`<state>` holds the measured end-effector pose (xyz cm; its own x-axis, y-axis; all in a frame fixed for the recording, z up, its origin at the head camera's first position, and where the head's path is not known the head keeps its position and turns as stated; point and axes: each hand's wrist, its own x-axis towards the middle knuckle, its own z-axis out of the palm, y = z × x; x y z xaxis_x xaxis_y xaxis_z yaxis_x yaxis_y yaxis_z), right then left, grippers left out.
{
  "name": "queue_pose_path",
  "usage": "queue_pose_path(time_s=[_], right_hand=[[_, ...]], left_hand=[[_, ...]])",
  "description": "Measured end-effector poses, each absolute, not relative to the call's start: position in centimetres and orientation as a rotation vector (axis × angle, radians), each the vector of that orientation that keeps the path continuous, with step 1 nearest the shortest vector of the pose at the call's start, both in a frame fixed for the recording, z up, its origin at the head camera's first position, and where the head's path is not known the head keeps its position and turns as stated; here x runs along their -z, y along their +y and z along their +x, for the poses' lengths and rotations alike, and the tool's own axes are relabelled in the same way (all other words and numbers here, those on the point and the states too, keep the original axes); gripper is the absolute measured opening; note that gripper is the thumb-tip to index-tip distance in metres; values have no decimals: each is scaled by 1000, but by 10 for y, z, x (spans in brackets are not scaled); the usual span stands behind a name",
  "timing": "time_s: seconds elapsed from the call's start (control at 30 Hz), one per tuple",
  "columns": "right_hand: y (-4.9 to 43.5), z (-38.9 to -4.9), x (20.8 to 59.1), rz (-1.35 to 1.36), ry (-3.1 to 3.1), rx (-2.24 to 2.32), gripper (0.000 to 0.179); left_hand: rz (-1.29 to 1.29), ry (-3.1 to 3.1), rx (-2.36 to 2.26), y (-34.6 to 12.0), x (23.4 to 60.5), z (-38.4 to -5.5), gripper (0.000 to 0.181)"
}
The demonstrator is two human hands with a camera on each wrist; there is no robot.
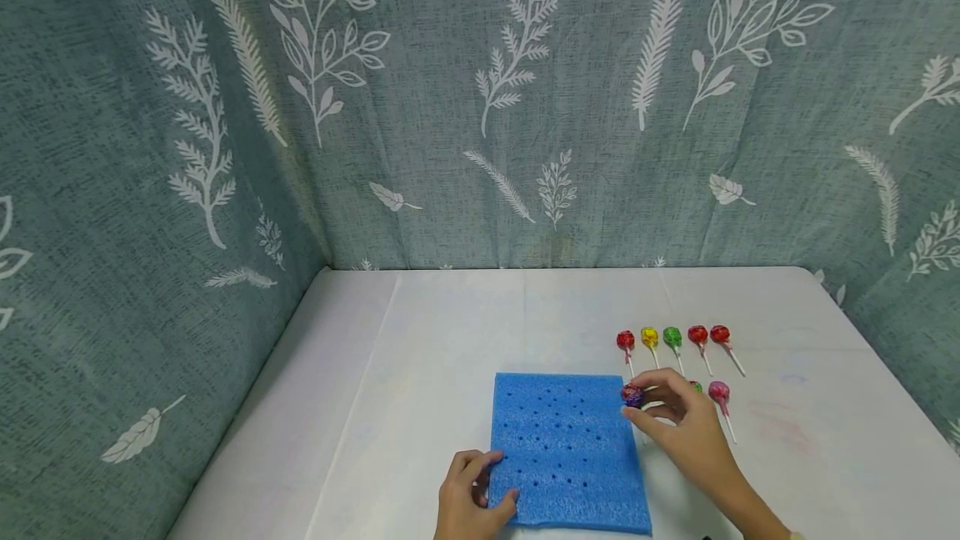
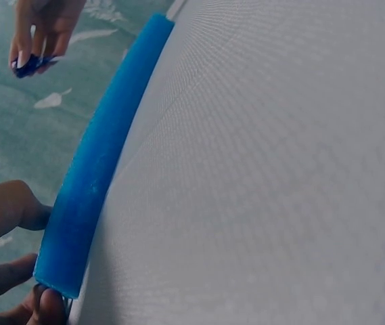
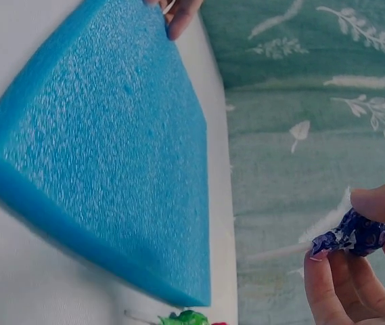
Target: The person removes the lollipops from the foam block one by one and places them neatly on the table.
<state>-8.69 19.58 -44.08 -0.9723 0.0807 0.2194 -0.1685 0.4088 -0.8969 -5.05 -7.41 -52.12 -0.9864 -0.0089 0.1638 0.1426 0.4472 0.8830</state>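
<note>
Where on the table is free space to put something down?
Free: the white table left of the blue foam pad, and the strip behind it. Crowded: right of the pad, where lollipops lie.

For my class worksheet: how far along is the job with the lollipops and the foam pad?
Done: nothing shows as placed; the foam pad has only empty holes. In hand: the right hand pinches a purple lollipop at the pad's right edge, while the left hand grips its near left corner. Left: five lollipops lie in a row on the table, a pink one and a partly hidden green one nearer.
</note>
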Motion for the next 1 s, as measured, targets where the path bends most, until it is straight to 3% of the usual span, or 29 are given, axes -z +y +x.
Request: queue_pose_path(time_s=[1.0], right_hand=[[241,-91,447,34,-2429,-1427,30]], left_hand=[[-111,-2576,1604,-75,519,-50,42]])
